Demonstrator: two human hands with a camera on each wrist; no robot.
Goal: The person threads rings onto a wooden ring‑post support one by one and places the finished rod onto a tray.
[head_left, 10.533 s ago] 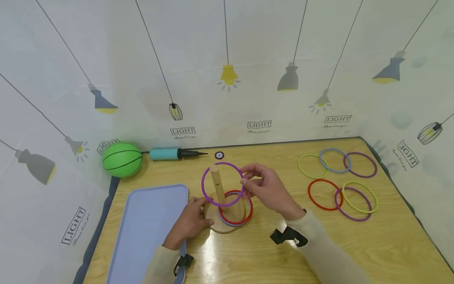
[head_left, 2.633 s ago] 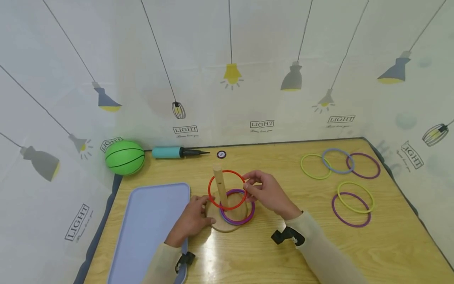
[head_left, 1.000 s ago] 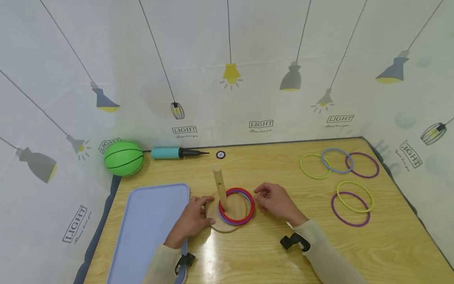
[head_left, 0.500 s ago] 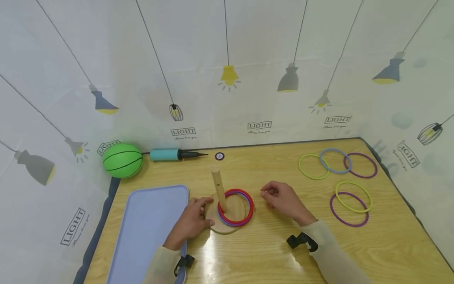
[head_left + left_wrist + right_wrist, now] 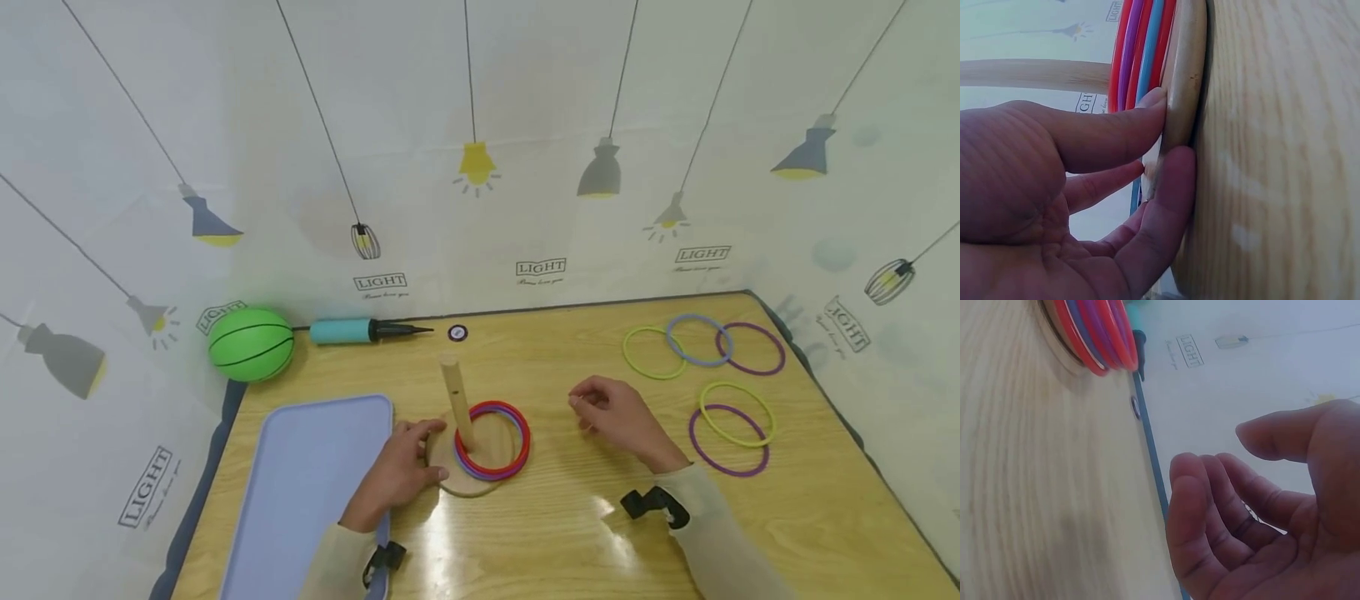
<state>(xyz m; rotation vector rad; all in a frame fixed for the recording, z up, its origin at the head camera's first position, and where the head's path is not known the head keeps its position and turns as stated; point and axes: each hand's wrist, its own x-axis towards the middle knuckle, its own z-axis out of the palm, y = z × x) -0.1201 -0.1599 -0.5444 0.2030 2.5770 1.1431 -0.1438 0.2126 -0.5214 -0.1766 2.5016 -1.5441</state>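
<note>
A ring toss stand has a round wooden base [image 5: 491, 446] and an upright peg [image 5: 457, 400]. Red, purple and blue rings lie stacked around the peg, resting on the base, with a red ring [image 5: 528, 440] on top. My left hand [image 5: 397, 468] holds the base's left edge; in the left wrist view its thumb and fingers press the wooden rim [image 5: 1186, 69]. To the right of the stand, my right hand [image 5: 618, 417] hovers over the table, fingers loosely curled and holding nothing. The right wrist view shows the ring stack [image 5: 1094, 331] away from its fingertips.
Loose rings lie at right: a purple ring [image 5: 691, 429] overlapping a yellow one [image 5: 776, 425], and behind them yellow-green [image 5: 624, 350], blue and purple rings. A blue tray [image 5: 315, 500], a green ball [image 5: 251, 344], a turquoise pump [image 5: 341, 331] and a small round disc [image 5: 457, 333] stand left and back.
The red ring that my right hand held at the peg now lies on the stack. My right hand has let go and moved right. My left hand has stayed at the base.
</note>
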